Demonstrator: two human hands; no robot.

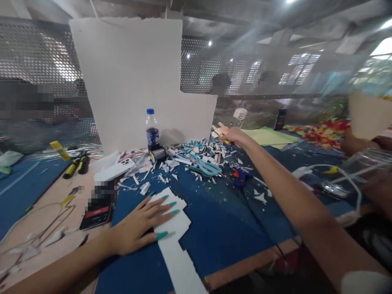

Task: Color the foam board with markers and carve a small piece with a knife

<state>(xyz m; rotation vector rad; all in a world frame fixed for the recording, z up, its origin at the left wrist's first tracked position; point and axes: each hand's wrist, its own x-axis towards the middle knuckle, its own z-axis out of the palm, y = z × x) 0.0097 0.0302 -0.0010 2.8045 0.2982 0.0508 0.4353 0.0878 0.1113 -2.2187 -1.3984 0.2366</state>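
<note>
My left hand (139, 226) lies flat with spread fingers, their nails green, on a white paper cut-out (180, 253). This cut-out has stepped edges at its far part and a long strip running toward me. Stretched far forward, my right hand (231, 134) is at the back of the blue mat (214, 228), beside a heap of paper scraps (211, 149). Pale and yellow bits show at its fingertips, but blur hides whether it grips any of them. Light-blue scissors (210, 167) and a blue glue gun (241, 177) lie nearer to me.
A dark drink bottle (152, 132) stands before a large white board (131, 73). On the left are a white phone (114, 169), a dark phone (96, 214) and yellow-black pliers (76, 163). Another person's arm (358, 143) is at right, near green sheets (269, 137) and a clear container (364, 167).
</note>
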